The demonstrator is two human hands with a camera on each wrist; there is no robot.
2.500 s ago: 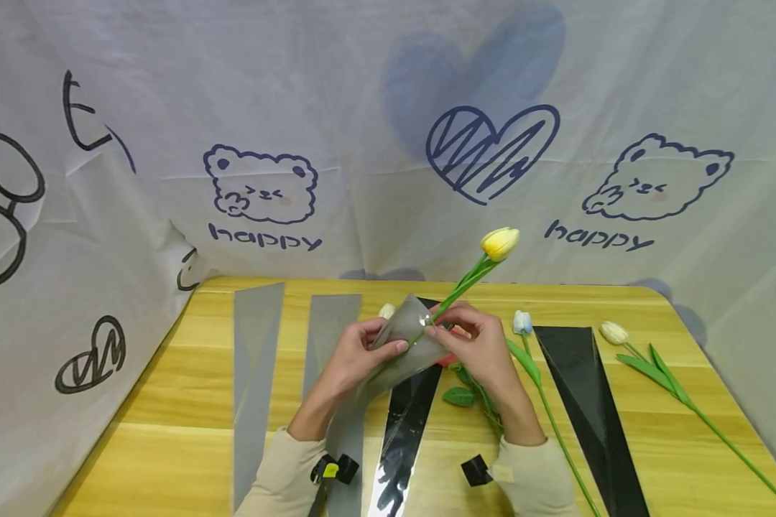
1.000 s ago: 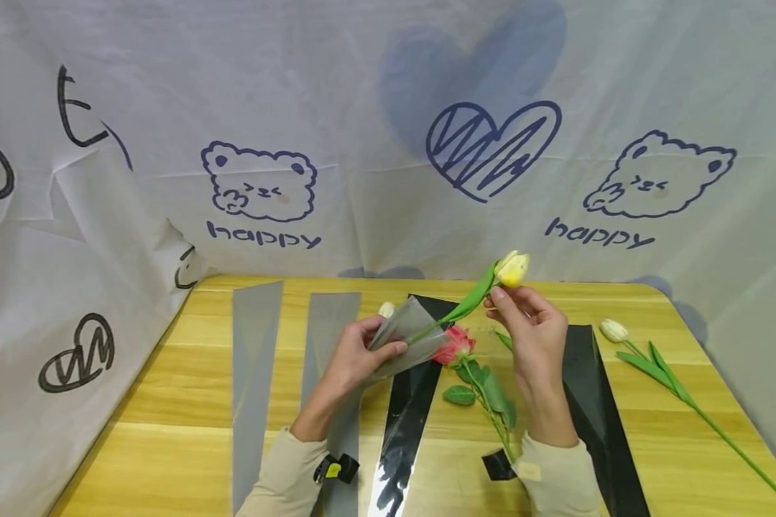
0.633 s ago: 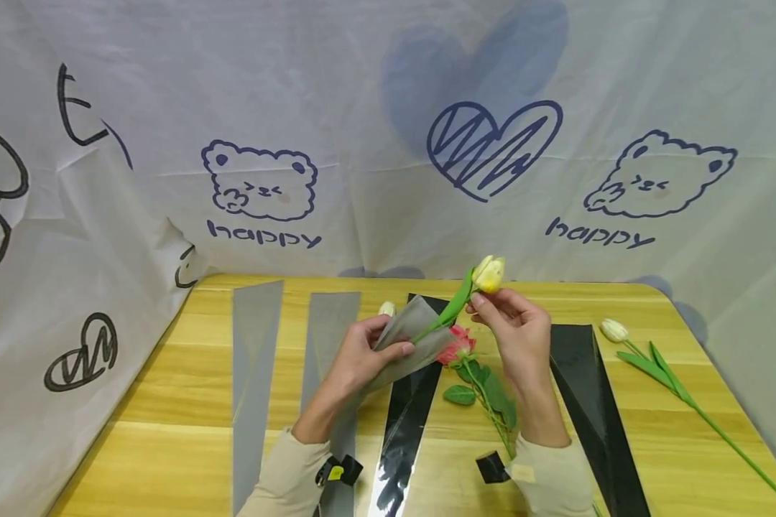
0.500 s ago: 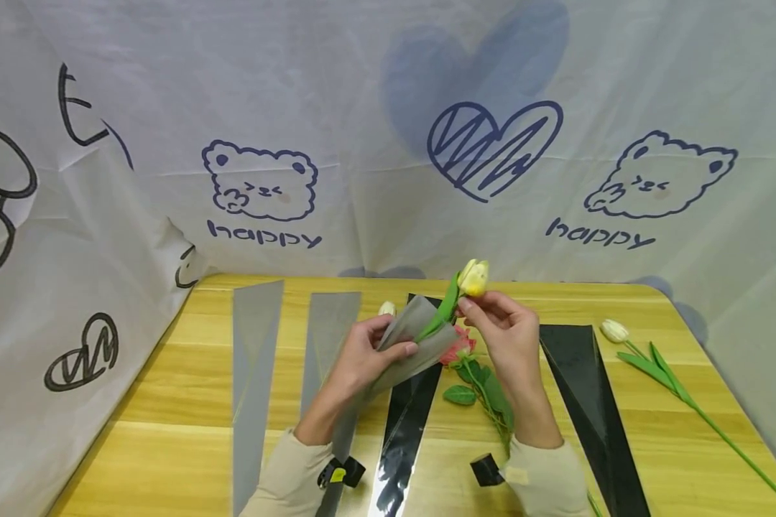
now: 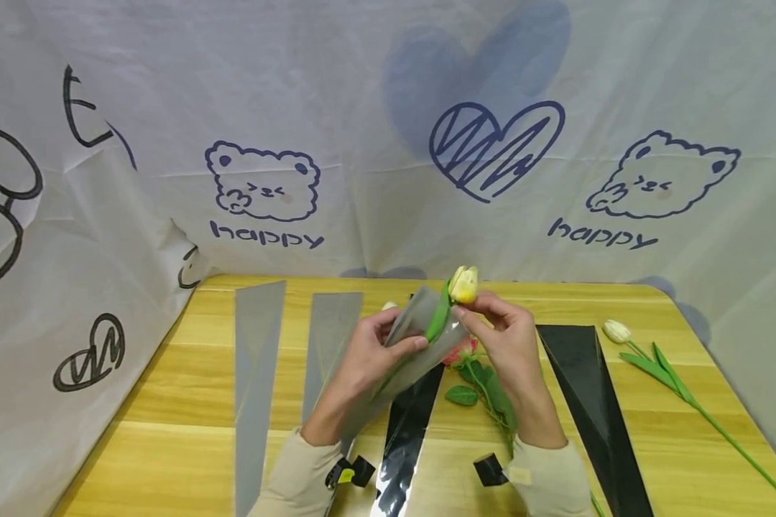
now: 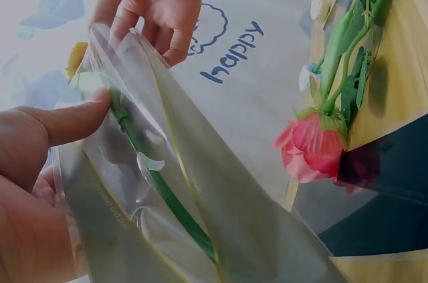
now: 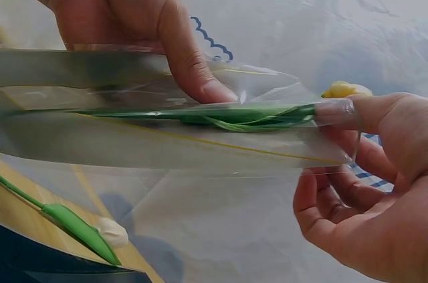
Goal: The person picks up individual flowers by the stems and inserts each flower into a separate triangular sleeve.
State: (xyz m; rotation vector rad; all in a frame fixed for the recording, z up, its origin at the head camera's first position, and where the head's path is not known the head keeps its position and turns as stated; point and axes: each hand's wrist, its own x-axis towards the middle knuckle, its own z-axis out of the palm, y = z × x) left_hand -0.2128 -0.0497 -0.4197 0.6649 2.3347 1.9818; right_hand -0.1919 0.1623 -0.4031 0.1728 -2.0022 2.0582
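Note:
A yellow tulip [image 5: 463,284] stands tilted in a grey, partly clear flower sleeve [image 5: 406,373], its bloom just beyond the open top edge. My left hand [image 5: 365,359] grips the sleeve from the left, thumb lying across its front near the leaves. From the right, my right hand [image 5: 507,337] pinches the tulip just under the bloom, at the sleeve's mouth. The green stem [image 6: 167,193] runs down inside the film in the left wrist view. Through the clear film, the right wrist view shows the leaves [image 7: 267,117] pressed together; the bloom is partly hidden by fingers there.
Grey sleeves [image 5: 255,388] lie at left. A pink rose [image 5: 460,350] lies beneath my hands, by a black sleeve [image 5: 404,445]. Right of them are another black sleeve [image 5: 595,402] and a white tulip [image 5: 616,331]. A pale bloom [image 5: 389,306] shows behind my left hand.
My right hand moved from the lower stem up to below the bloom, then left and slightly down with the tulip. Stem and leaves slid deeper into the sleeve, which my left hand kept holding.

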